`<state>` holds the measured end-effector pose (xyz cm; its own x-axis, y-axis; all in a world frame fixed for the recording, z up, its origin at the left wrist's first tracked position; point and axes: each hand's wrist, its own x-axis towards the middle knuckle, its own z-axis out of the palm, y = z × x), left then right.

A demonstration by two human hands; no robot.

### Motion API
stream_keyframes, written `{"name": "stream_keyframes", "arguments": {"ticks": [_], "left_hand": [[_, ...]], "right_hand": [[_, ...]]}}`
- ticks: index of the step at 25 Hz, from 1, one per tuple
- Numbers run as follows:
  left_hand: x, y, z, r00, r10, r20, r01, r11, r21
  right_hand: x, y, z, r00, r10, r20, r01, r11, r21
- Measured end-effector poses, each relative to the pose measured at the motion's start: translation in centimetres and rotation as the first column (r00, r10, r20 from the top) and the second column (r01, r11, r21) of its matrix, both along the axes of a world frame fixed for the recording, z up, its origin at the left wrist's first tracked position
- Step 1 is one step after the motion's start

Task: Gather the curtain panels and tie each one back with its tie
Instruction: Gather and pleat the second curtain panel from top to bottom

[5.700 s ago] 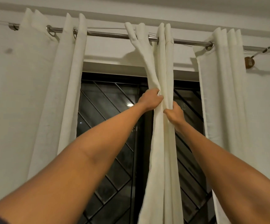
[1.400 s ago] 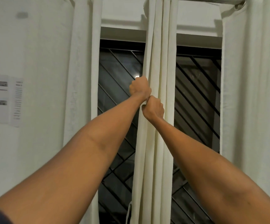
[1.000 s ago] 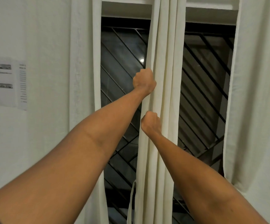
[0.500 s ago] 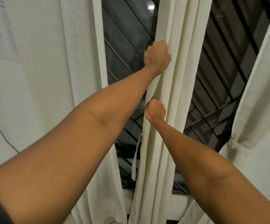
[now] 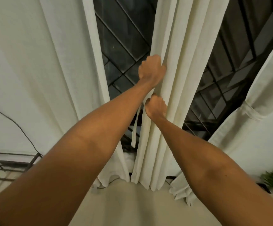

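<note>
A dark window with a diagonal metal grille (image 5: 126, 38) fills the background, pale floor (image 5: 124, 206) below. Front and centre hangs the middle curtain panel (image 5: 179, 79), bunched into tight vertical folds reaching down to the floor. The left hand (image 5: 152, 69) is fisted around its left edge, and the right hand (image 5: 156, 106) is clenched on the same folds just below, almost touching the left wrist. A loose tie (image 5: 135, 128) dangles beside that panel. To the left, the left curtain panel (image 5: 51, 70) hangs untied; to the right, the right curtain panel (image 5: 255, 119) is cinched by its band (image 5: 250, 111).
</note>
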<state>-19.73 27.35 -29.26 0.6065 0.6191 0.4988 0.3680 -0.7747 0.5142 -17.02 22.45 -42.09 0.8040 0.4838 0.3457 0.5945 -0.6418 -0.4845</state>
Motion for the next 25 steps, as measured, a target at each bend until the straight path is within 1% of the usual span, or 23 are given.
{"name": "stream_keyframes", "arguments": {"ticks": [5, 7, 9, 15, 18, 21, 23, 25], "left_hand": [[1.0, 0.9, -6.5, 0.999, 0.02, -0.033, -0.018, 0.999, 0.049], [1.6, 1.3, -10.2, 0.999, 0.015, -0.043, -0.013, 0.999, 0.042], [1.9, 1.4, -14.0, 0.996, -0.001, -0.086, 0.003, 1.0, 0.016], [2.8, 2.5, -25.9, 0.966, -0.014, -0.259, 0.003, 0.999, -0.04], [3.4, 3.1, -32.2, 0.957, -0.021, -0.288, -0.001, 0.997, -0.078], [3.6, 3.2, -37.9, 0.952, -0.028, -0.304, 0.005, 0.997, -0.079], [3.7, 3.2, -41.6, 0.947, -0.031, -0.319, 0.009, 0.997, -0.07], [3.6, 3.2, -44.9, 0.934, -0.033, -0.356, 0.011, 0.998, -0.063]], "right_hand": [[0.7, 1.4, -7.9, 0.995, -0.065, -0.069, 0.059, 0.995, -0.086], [1.0, 2.2, -11.0, 0.992, -0.086, -0.098, 0.077, 0.993, -0.089], [1.4, 2.5, -13.8, 0.987, -0.101, -0.124, 0.086, 0.99, -0.116], [2.6, 1.9, -21.9, 0.974, -0.094, -0.206, 0.038, 0.965, -0.261], [2.8, 1.8, -26.9, 0.977, -0.079, -0.197, 0.014, 0.95, -0.311], [2.8, 2.3, -32.0, 0.964, -0.064, -0.257, -0.024, 0.945, -0.326], [2.8, 2.6, -35.2, 0.95, -0.092, -0.3, -0.005, 0.951, -0.309], [3.1, 2.8, -38.0, 0.951, -0.103, -0.291, 0.002, 0.944, -0.329]]}}
